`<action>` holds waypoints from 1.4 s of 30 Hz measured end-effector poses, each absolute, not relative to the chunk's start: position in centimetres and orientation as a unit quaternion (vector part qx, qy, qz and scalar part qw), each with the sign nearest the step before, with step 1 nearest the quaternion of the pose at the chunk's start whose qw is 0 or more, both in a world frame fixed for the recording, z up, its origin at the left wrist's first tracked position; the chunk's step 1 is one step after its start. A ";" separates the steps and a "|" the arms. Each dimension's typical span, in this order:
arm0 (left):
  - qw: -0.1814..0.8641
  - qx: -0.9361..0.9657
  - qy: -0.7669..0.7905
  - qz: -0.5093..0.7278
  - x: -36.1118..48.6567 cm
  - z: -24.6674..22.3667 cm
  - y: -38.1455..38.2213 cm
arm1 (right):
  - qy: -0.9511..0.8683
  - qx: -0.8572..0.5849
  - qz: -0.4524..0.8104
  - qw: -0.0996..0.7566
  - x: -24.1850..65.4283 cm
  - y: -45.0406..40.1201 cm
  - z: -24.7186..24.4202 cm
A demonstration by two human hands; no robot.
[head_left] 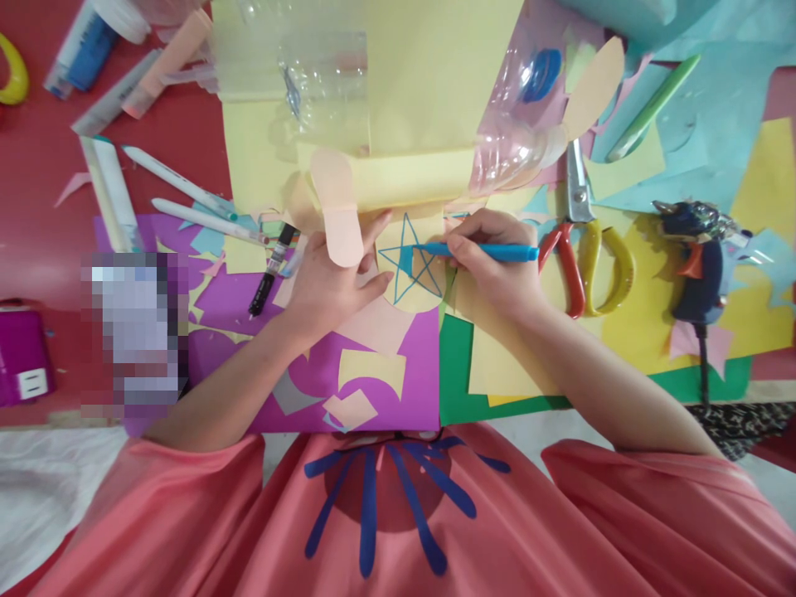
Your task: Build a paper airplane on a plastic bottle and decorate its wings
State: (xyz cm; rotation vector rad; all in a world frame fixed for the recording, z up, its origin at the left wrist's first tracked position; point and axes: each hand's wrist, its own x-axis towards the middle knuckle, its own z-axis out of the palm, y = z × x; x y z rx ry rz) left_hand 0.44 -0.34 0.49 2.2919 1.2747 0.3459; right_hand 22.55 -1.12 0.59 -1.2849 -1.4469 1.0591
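Observation:
My right hand point(497, 257) grips a blue marker point(513, 252), its tip touching a five-pointed star point(407, 261) drawn in blue lines. Part of the star is coloured in blue. It is on a pale yellow, round-edged paper piece point(418, 305). On the left side of that piece lies my left hand point(327, 282), open, with index finger and thumb spread. A peach paper cutout with rounded ends point(341, 199) overlaps the back of this hand and hides part of it. Near my left wrist is a black marker point(272, 269).
Scissors with red and yellow handles point(581, 220) lie right of my right hand. A dark blue glue gun point(700, 282) with a cord is farther right. Clear plastic bottles point(510, 124) stand beyond the hands. White markers point(180, 178) and paper scraps point(371, 371) lie about.

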 end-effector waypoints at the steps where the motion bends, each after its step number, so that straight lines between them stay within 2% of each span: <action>1: 0.246 0.840 0.468 0.124 0.5 0.5 -0.3 | -0.587 -0.524 0.425 0.447 22.5 -1.1 0.6; 21: 0.251 0.833 0.484 0.099 0.7 0.9 -0.3 | -0.615 -0.522 0.456 0.377 22.6 -1.3 1.4; 28: 0.247 0.837 0.477 0.108 0.5 0.7 -0.3 | -0.586 -0.525 0.427 0.446 22.8 -0.9 1.3; 42: 0.247 0.834 0.481 0.105 0.6 0.6 -0.3 | -0.601 -0.546 0.417 0.408 22.5 -1.1 1.2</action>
